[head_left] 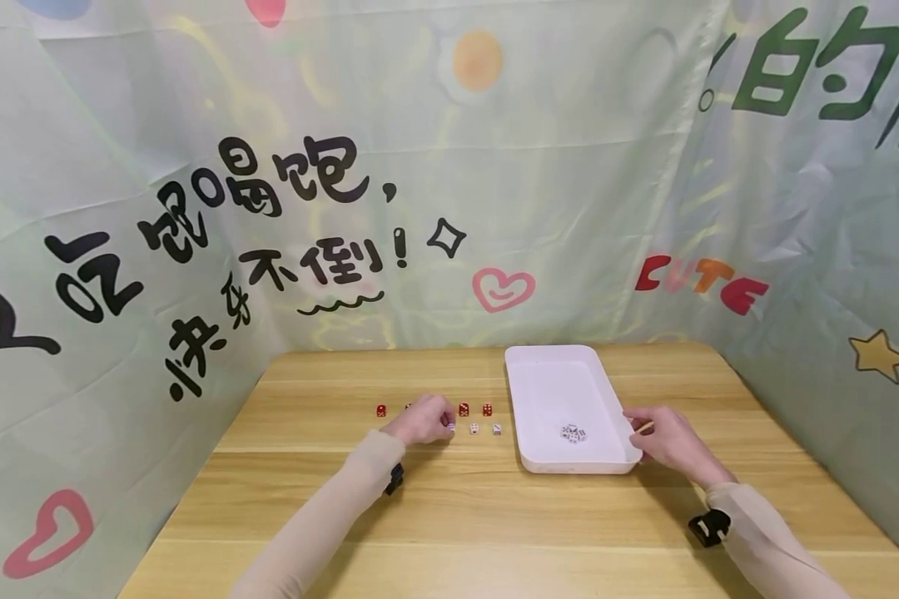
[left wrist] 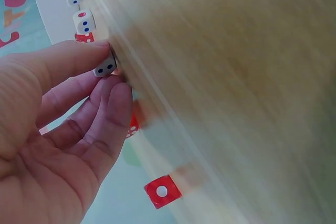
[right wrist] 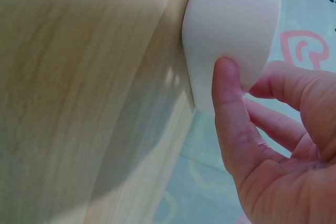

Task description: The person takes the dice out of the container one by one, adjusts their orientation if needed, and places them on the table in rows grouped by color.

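Observation:
Between thumb and fingertips my left hand (head_left: 424,418) pinches a white die (left wrist: 105,67) with blue pips, low over the table. It is at the left end of a short row of white dice (head_left: 474,429). Behind runs a row of red dice (head_left: 464,409), partly hidden by the hand. My right hand (head_left: 673,441) grips the right wall of a white tray (head_left: 558,466), thumb and fingers on either side of its rim, as the right wrist view shows. Inside the tray, toward its near end, lies a small heap of white dice (head_left: 573,433).
The wooden table (head_left: 449,524) is bordered at the back and sides by a printed cloth (head_left: 434,100). A single red die (left wrist: 162,191) sits at the left end of the red row. The tray stands right of both rows.

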